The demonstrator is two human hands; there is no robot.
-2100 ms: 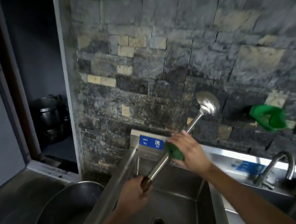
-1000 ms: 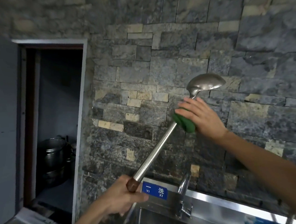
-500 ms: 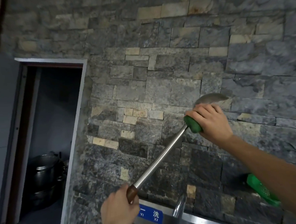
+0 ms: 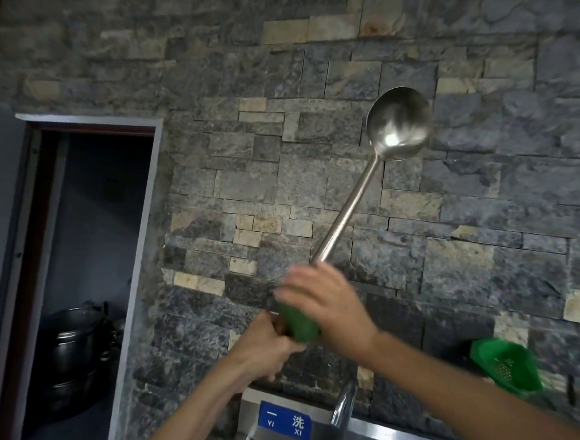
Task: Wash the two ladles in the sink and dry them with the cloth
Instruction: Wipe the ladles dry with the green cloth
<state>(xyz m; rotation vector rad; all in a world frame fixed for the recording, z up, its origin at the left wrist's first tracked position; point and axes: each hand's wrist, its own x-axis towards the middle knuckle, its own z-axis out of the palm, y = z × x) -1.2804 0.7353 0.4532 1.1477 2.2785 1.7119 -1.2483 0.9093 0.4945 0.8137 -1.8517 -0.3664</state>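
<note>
I am in the drying step: my left hand point(image 4: 261, 347) holds the ladle point(image 4: 397, 124) by its handle end, my right hand point(image 4: 325, 306) grips the green cloth point(image 4: 299, 325) around the shaft, and next I should wipe up toward the bowl.

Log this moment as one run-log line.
step: wiping ladle handle | left hand: grips handle end | right hand: holds green cloth round shaft | bowl: raised
</note>
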